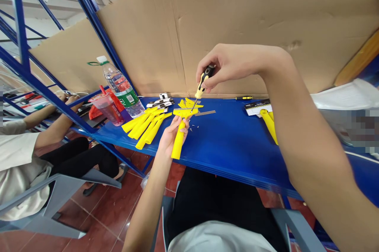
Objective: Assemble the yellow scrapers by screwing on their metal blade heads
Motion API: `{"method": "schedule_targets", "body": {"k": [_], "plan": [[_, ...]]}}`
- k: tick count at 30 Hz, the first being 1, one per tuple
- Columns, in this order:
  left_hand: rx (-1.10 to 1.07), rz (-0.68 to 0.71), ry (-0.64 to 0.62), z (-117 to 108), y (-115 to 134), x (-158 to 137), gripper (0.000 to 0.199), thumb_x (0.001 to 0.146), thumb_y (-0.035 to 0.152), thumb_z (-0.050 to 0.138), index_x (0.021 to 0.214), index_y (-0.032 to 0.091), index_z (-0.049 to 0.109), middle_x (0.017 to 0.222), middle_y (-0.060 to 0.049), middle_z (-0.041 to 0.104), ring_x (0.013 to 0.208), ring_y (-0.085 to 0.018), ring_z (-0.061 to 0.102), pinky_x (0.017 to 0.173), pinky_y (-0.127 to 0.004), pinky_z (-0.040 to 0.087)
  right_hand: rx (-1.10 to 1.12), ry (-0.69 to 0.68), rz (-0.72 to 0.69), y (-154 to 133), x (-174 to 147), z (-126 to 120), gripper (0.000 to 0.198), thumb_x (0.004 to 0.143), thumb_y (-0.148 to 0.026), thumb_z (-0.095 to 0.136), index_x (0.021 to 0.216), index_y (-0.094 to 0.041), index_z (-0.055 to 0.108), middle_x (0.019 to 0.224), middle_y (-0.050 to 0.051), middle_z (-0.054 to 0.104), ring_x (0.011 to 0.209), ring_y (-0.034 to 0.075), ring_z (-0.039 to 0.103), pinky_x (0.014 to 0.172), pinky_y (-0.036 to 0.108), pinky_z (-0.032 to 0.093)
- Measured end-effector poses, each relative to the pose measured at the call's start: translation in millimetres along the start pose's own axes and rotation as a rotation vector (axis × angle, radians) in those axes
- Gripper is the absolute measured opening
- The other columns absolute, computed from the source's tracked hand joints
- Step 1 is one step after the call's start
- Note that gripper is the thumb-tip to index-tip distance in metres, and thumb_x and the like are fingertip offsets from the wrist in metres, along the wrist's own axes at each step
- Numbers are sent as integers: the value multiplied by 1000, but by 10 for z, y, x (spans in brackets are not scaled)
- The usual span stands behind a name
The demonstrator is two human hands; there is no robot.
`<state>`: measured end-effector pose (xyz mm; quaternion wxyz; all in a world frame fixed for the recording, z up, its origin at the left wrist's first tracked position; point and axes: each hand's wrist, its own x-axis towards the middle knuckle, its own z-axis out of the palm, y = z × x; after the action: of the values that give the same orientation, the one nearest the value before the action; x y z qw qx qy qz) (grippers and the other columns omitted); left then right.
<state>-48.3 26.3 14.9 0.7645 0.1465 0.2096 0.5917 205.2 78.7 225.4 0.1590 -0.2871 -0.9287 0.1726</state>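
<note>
The yellow T-shaped tool is gripped by the left hand, whose fingers are closed around the handle; it is held over the front edge of the blue surface, with its handle end directed at about 6 o'clock. The screwdriver is held in the right hand, whose fingers are clamped on the black-and-yellow grip at 1 o'clock from the tool's head. The shaft is angled downward and the tip is placed at the head's right portion; engagement with a screw cannot be told. Relative to that head, a loose metal blade is located at 3 o'clock, and small pieces, too tiny to identify, are scattered at 5 o'clock. Yellow handles are grouped between 8 and 9 o'clock. Black-and-white packets are piled between 9 and 10 o'clock, with a water bottle stood beyond. A second screwdriver is laid between 2 and 3 o'clock, near the cardboard panel.
</note>
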Motion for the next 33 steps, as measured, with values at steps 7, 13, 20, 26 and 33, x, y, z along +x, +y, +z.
{"method": "schedule_targets", "body": {"k": [7,13,20,26,33], "plan": [[51,17,9,-12,-2,20,45,106,7,56,148,23,60,142,-19,69,82,-10,76,55,-12,53,3,7,3,5,15,11,19,89,-34,84,101,-20,86,94,5,84,84,18,72,73,32,47],[79,64,31,17,-42,3,44,104,5,59,144,24,60,143,-19,69,80,-10,76,53,-12,53,-3,9,13,-4,21,19,21,88,-37,85,100,-21,86,95,6,84,85,19,72,73,32,49],[69,50,40,52,-40,-16,44,106,6,54,145,24,60,140,-19,70,79,-10,76,53,-11,53,33,-3,37,-12,18,12,21,84,-38,88,97,-22,86,94,5,83,87,21,73,76,34,51],[77,51,25,48,-43,-15,38,107,7,54,140,23,62,142,-19,68,81,-9,75,54,-11,52,5,-41,1,23,26,-6,27,84,-45,87,101,-24,85,99,5,84,91,24,75,79,36,54],[118,88,-19,-27,-55,21,30,103,5,62,127,22,64,139,-16,69,84,-10,75,56,-11,50,-29,-26,25,-54,22,20,27,87,-45,86,101,-23,85,92,5,84,88,23,74,76,35,50]]}}
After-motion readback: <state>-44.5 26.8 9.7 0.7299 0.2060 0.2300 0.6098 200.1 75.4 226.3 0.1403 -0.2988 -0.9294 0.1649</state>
